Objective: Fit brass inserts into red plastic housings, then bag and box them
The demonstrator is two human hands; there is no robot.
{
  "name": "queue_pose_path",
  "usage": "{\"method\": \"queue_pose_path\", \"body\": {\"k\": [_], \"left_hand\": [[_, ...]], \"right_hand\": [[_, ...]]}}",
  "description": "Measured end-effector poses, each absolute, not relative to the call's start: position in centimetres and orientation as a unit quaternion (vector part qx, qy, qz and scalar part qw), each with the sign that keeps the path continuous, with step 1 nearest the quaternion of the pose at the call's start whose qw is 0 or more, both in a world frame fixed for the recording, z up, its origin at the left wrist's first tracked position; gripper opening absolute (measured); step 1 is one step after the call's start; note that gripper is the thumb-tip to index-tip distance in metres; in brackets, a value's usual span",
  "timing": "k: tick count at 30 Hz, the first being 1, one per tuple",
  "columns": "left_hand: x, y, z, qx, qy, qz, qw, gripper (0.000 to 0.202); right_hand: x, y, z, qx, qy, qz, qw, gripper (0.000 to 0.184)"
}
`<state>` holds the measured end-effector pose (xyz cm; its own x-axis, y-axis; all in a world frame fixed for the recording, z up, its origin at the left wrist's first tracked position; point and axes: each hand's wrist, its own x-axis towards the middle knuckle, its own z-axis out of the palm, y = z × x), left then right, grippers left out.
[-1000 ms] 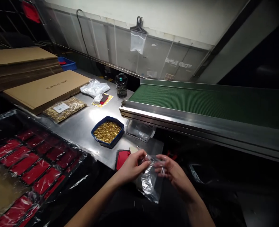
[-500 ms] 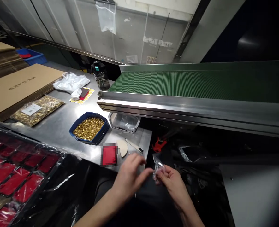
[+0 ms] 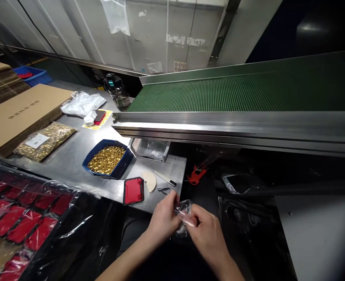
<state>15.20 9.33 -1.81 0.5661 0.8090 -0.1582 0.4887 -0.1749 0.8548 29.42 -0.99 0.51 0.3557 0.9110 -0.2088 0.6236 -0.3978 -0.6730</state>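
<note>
My left hand (image 3: 163, 218) and my right hand (image 3: 206, 232) meet just off the near edge of the steel table (image 3: 73, 156). Both pinch a small clear plastic bag (image 3: 184, 212), crumpled between the fingers. Just beyond my left hand a red and black flat case (image 3: 133, 191) lies on the table, with a pale fan-shaped card (image 3: 149, 181) and small metal tools (image 3: 164, 183) beside it. A blue tray (image 3: 122, 166) filled with small gold parts sits further back.
A green conveyor belt (image 3: 219, 97) with a steel frame runs across the right. At the left are trays of red cases under plastic (image 3: 20, 218), a bag of gold parts (image 3: 43, 140), flat cardboard (image 3: 17, 113), a white bag (image 3: 81, 103) and a bottle (image 3: 115, 89). Red pliers (image 3: 196, 175) lie below.
The bag hung open and long between my hands a second ago; it is now bunched small between them. My hands have closed together, and the view has swung right and down.
</note>
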Motion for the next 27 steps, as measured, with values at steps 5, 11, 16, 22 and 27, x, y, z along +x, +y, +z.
{"method": "queue_pose_path", "body": {"k": [5,11,16,22,27], "left_hand": [[14.9,11.0,-2.5,0.712,0.498,0.230,0.439,0.021],[11.4,8.0,-2.4,0.724,0.452,0.195,0.484,0.021],[4.1,5.7,-3.8,0.675,0.494,0.121,0.535,0.016],[-3.1,2.3,-6.5,0.525,0.557,0.093,0.637,0.022],[-4.0,1.2,-8.0,0.465,0.584,0.151,0.648,0.031]], "right_hand": [[29.3,-0.7,0.5,-0.814,-0.556,0.166,0.030,0.019],[28.0,3.0,0.5,-0.808,-0.556,0.194,0.008,0.022],[25.5,5.6,0.3,-0.696,-0.649,0.307,0.016,0.011],[23.1,10.8,0.7,-0.540,-0.745,0.388,0.050,0.044],[17.9,16.8,-1.6,-0.575,-0.754,0.310,0.061,0.084]]}}
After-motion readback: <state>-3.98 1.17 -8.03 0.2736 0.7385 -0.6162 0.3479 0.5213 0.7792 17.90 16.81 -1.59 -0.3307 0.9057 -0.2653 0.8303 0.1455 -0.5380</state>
